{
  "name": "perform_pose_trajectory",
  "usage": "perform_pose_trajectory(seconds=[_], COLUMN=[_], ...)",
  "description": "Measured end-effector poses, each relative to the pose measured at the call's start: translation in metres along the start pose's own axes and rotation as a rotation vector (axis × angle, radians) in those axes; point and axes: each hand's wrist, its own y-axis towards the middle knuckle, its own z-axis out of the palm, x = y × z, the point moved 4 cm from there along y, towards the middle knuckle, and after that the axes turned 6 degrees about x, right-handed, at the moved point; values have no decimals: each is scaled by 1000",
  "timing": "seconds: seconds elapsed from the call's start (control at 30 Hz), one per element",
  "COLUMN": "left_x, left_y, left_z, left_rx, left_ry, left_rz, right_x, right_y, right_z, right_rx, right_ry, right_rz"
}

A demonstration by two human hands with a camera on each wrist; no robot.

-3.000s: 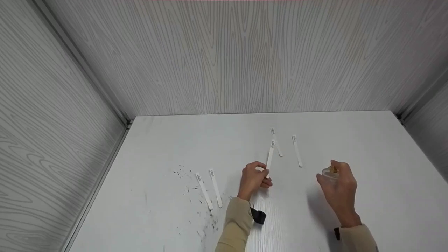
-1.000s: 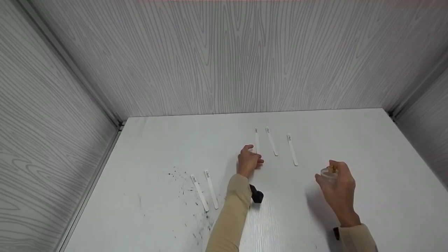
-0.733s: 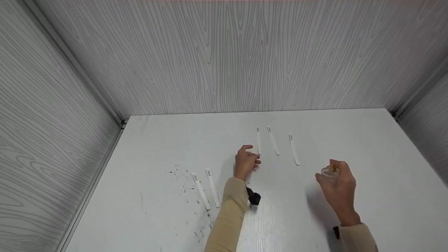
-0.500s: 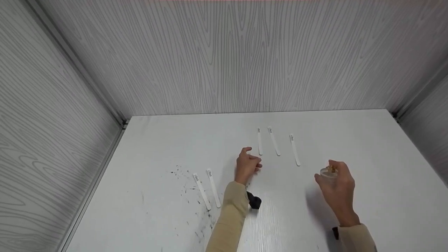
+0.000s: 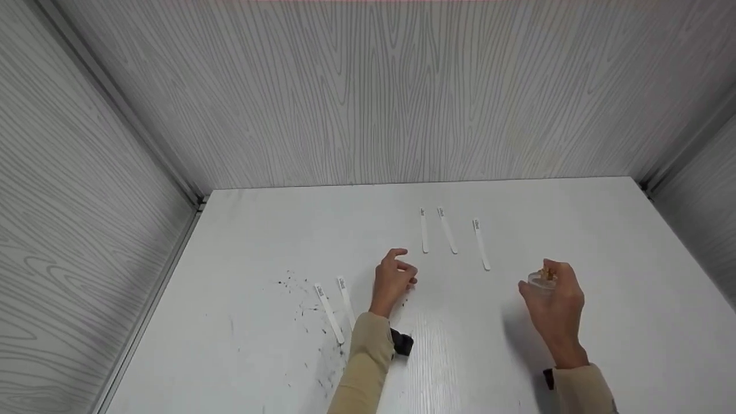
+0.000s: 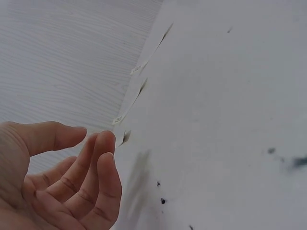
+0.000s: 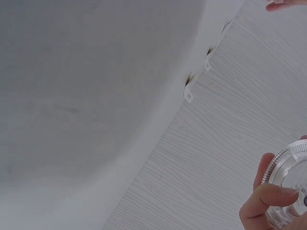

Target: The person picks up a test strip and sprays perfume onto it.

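My left hand is above the white table with its fingers loosely bent, and nothing shows between them in the left wrist view. Just beyond it lies a narrow white paper strip with a printed end. Two more strips, a middle one and a right one, lie beside it, apart from each other. My right hand grips a clear glass perfume bottle with a gold top, held above the table. Ribbed glass of the bottle shows in the right wrist view, partly out of frame.
Two similar strips, one fully visible and one partly behind the left sleeve, lie at the near left. Dark specks mark the table there. Wood-grain panels rise behind the table and at both sides.
Three seconds ago my left hand pinched a strip that overlapped another. That strip now lies flat, leftmost in the far row. The left hand has let go and drawn back. The right hand stays put.
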Motion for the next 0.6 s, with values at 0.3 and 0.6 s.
perform_pose_trajectory(seconds=[0.3, 0.6], left_x=[0, 1], left_y=[-15, -30], left_z=[-12, -19], left_rx=[-11, -22], left_ry=[22, -5], left_rz=[14, 42], right_x=[0, -2], right_y=[2, 3], right_z=[1, 2], right_rx=[13, 17], right_ry=[28, 44], right_rz=[13, 43])
